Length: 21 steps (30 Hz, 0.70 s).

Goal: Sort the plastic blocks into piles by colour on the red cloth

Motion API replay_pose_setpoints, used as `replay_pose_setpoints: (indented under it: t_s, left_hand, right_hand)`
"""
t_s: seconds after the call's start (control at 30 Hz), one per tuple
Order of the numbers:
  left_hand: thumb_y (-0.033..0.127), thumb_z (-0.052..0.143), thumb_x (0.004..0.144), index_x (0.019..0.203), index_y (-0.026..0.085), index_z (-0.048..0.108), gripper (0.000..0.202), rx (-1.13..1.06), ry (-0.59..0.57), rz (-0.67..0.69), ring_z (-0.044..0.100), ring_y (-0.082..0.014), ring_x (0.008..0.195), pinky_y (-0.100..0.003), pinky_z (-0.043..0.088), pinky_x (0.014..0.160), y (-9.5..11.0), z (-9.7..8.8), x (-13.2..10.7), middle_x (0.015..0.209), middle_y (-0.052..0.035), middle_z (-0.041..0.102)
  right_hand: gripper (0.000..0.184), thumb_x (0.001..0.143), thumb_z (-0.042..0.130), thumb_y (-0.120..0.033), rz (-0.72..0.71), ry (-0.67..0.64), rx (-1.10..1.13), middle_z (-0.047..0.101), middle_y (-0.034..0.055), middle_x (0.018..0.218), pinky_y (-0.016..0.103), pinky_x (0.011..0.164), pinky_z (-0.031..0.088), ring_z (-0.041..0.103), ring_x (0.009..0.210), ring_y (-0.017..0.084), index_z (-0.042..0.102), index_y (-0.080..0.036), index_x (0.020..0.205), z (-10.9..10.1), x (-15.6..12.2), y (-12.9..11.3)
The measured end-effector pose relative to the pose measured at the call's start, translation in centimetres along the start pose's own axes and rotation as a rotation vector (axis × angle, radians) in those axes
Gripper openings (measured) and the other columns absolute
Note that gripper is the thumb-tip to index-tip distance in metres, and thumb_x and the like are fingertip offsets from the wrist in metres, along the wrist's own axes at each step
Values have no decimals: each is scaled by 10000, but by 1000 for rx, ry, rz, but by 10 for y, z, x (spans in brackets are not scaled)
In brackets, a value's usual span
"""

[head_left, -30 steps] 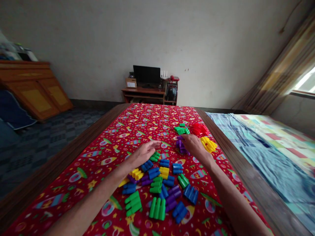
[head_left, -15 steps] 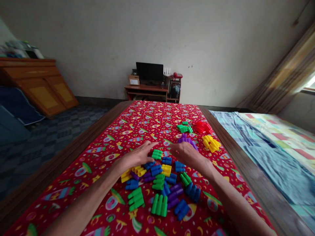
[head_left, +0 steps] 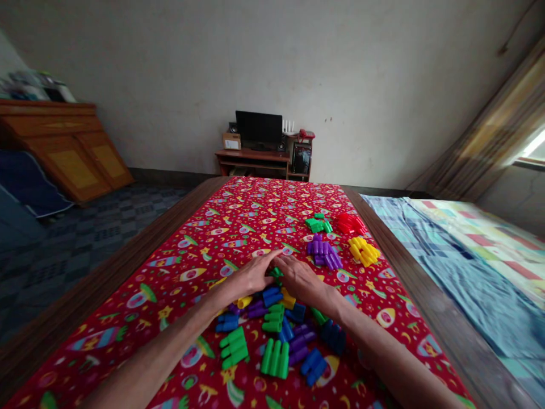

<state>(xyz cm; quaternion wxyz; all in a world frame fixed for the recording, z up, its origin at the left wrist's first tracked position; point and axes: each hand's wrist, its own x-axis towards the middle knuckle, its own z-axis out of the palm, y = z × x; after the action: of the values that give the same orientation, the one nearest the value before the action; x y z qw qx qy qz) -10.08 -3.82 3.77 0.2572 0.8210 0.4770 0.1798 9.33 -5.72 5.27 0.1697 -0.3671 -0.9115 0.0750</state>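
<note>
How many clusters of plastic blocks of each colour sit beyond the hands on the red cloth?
Green cluster: 1
Red cluster: 1
Purple cluster: 1
Yellow cluster: 1
Total: 4 clusters, all beyond the left hand and right hand

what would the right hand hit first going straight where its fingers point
The left hand, probably: the right hand's fingertips lie right by its fingers, though depth hides whether they touch.
</note>
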Motion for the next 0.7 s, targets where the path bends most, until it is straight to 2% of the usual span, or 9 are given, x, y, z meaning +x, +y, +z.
replay_pose_setpoints:
  t_s: [0.1,0.2,0.27,0.37,0.43,0.5,0.53,0.63,0.7]
  left_hand:
    - [226,612,765,1410,201,425,672,-29,8,-27,566,-276,1195,-365,440,1000,-3,-7,1,1318,-110,597]
    - [250,618,748,1239,203,584,495,11,-115,-7,629,-262,1061,-328,477,911,-4,-24,-4,1156,-85,675]
    - [237,635,707,1109,204,653,403,78,-196,-2,639,-260,1012,-309,480,873,-1,-33,-8,1094,-76,689]
    - [224,630,685,1035,196,677,354,153,-227,-35,641,-257,961,-292,479,813,3,-39,-13,1044,-79,694]
    - [247,632,692,984,191,690,303,160,-236,-46,640,-251,926,-282,471,775,2,-39,-13,993,-74,700]
    - [283,651,685,920,196,704,256,137,-250,-48,639,-238,883,-263,458,728,0,-38,-12,937,-55,703]
    - [297,662,675,892,201,709,242,122,-255,-56,638,-229,859,-252,449,698,-2,-38,-11,912,-43,702]
    - [292,679,629,832,201,702,224,91,-253,-107,621,-196,760,-227,405,594,-7,-41,-8,832,-10,685]
    - [280,673,613,815,193,681,219,80,-226,-148,600,-177,705,-221,376,551,-11,-44,-6,778,8,664]
  right_hand:
    - [482,822,470,-25,-60,-11,99,653,110,1121,315,869,495,599,1021,202,504,-176,1278,4,-2,2]
    - [428,823,510,-73,-86,61,158,658,112,1150,314,914,474,592,1059,205,570,-179,1234,7,-7,6]
    - [386,793,569,-107,-37,69,210,688,100,1088,285,865,481,620,988,196,624,-167,1171,6,-6,9]
    - [318,761,591,-116,104,77,275,722,43,867,222,706,469,637,743,143,689,-160,1060,-6,3,21]
    - [304,779,578,-145,206,192,267,720,34,825,212,672,447,626,699,132,700,-154,1057,-24,15,39]
    - [300,803,560,-188,307,334,192,719,48,843,219,672,431,623,725,143,703,-138,1061,-48,28,67]
    - [287,804,546,-188,358,359,125,715,53,833,220,665,418,616,730,147,712,-128,1031,-60,36,83]
    - [245,785,497,-145,521,268,-112,673,50,714,213,586,345,559,657,133,728,-102,853,-85,56,130]
    - [238,761,484,-119,587,212,-179,635,43,643,214,545,301,520,608,121,720,-89,773,-89,66,153]
